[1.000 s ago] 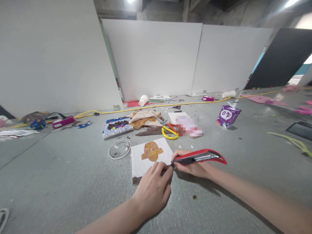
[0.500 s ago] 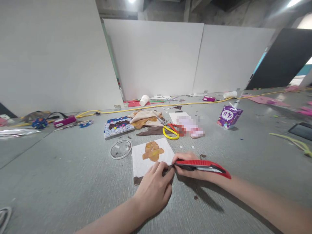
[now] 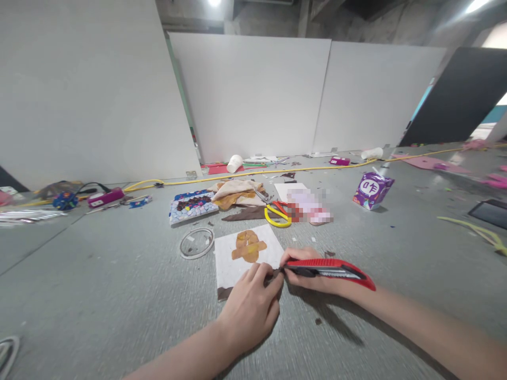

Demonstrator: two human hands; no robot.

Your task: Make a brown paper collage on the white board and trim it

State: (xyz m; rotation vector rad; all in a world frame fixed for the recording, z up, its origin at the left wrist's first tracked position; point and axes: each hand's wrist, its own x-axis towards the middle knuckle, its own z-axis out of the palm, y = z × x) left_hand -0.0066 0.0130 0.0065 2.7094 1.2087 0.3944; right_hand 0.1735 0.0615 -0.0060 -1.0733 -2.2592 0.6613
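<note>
Left hand (image 3: 252, 300): on dark-brown strip (image 3: 224, 293) at near edge of white square board (image 3: 228, 268); grip unclear
Right hand (image 3: 309, 281): grasping red-and-black utility knife (image 3: 336, 269)

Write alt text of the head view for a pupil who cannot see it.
A person's right grip holds a red utility knife by the right edge of a white panel bearing tan patches, while the left grip rests over the panel's near edge. Beyond are scissors, fabric pieces and a purple drink carton.
</note>
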